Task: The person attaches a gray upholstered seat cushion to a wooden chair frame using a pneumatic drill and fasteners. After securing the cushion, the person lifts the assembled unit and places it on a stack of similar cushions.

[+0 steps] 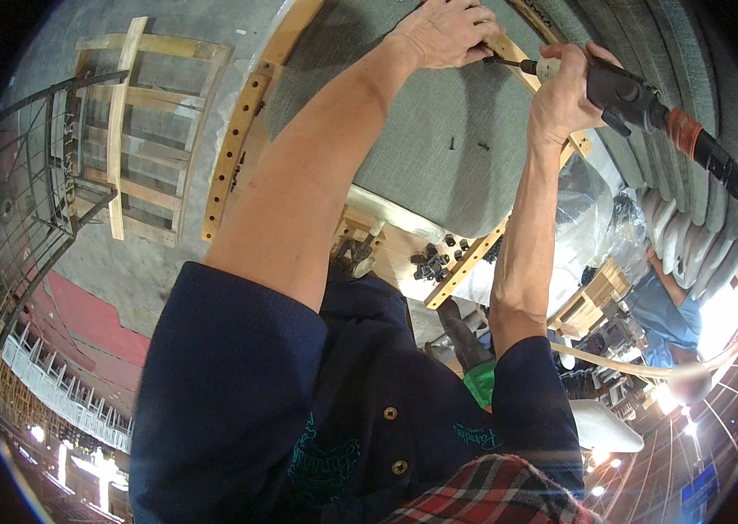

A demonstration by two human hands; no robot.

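Note:
A black power screwdriver (622,94) with an orange band and a hose is gripped in my right hand (561,100). Its bit points left, at a wooden rail (519,68) with holes along the edge of a grey-green upholstered panel (386,140). My left hand (448,33) reaches over the panel with bent fingers, their tips closed by a small dark piece at the bit's end. What that piece is, I cannot make out. Two small dark screws (468,145) lie on the fabric. Another drilled wooden rail (234,157) runs along the panel's left side.
Black fittings (430,262) lie in a group on the work surface near my body. Grey cushions (657,87) are stacked at the right. A wooden pallet (129,131) and a metal wire rack (24,188) stand at the left. A person in blue (662,310) is at lower right.

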